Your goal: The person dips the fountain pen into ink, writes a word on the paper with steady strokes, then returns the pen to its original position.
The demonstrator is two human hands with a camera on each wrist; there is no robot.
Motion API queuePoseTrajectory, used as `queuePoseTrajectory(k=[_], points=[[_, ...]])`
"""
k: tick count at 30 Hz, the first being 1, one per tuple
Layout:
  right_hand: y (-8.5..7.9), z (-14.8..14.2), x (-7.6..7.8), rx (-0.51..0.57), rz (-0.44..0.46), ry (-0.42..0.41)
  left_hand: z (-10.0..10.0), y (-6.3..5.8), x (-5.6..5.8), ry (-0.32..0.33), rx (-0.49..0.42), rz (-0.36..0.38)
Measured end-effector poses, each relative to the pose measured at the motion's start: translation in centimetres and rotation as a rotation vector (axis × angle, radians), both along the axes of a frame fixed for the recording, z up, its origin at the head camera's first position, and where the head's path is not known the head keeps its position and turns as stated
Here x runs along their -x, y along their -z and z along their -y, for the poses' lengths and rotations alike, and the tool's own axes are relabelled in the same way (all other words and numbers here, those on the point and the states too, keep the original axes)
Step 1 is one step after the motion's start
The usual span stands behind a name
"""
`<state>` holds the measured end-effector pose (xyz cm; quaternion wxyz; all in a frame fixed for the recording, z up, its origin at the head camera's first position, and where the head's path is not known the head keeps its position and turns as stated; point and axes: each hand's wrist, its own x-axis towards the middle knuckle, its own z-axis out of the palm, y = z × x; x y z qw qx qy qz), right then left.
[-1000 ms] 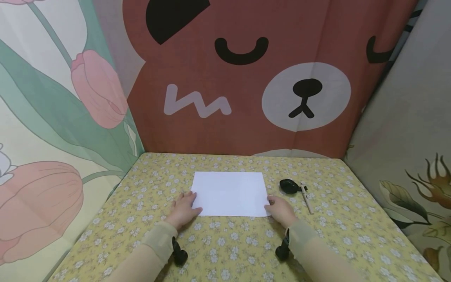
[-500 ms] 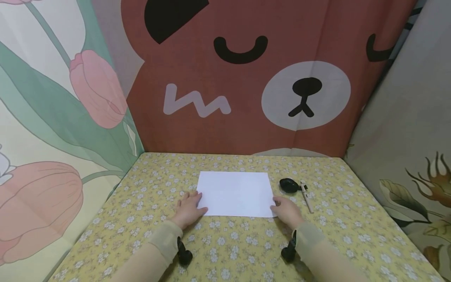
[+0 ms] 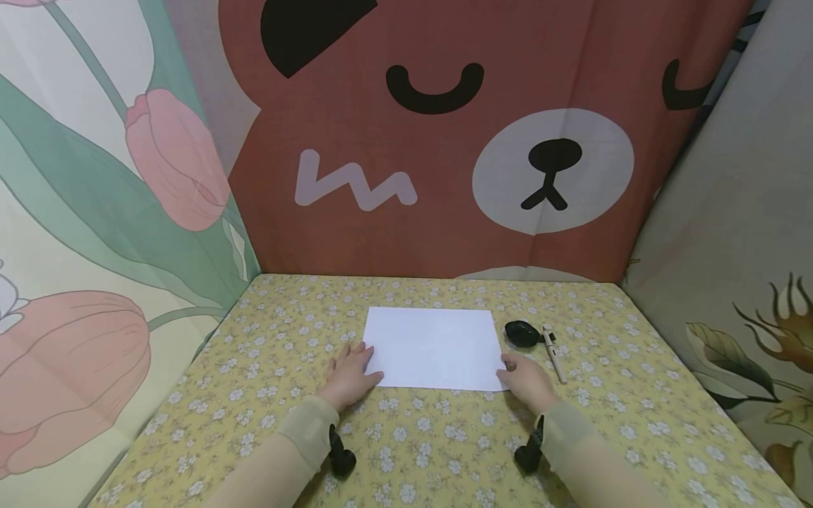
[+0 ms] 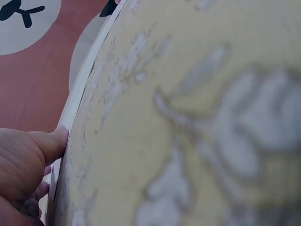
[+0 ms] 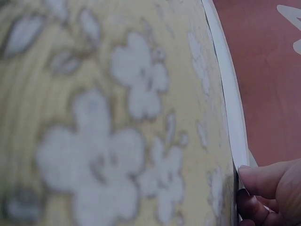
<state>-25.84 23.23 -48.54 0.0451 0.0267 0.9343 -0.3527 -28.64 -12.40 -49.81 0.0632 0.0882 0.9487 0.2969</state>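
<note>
A white sheet of paper (image 3: 435, 348) lies on the flowered tablecloth in the head view, its long side facing the person. My left hand (image 3: 351, 377) rests at its left edge, fingers spread, with thumb and fingertips touching the paper. At the opposite edge my right hand (image 3: 528, 381) pinches the near right corner, thumb on top and fingers curled under. The right wrist view shows that thumb (image 5: 256, 179) on the paper's rim, which looks slightly raised there. In the left wrist view the left thumb (image 4: 54, 143) presses on the sheet (image 4: 77, 103).
A black oval object (image 3: 522, 334) and a slim light-coloured pen (image 3: 555, 358) lie to the right of the paper, close to the right hand. The yellow tablecloth (image 3: 413, 437) covers the table. Printed cloths hang behind (image 3: 432, 240) and on both sides.
Both hands have shifted to the right together, and the paper has slid right with them, nearer to the black object and the pen. Those two have stayed in place.
</note>
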Motion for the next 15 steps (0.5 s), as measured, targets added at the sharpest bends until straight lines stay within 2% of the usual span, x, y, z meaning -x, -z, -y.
queuePoseTrajectory(k=[6, 15], points=[[0.18, -0.51, 0.09, -0.013, -0.022, 0.015, -0.21, 0.19, -0.03, 0.012, 0.012, -0.009], [0.44, -0.67, 0.36, -0.048, -0.011, 0.036, 0.21, 0.28, -0.02, 0.065, 0.050, -0.031]])
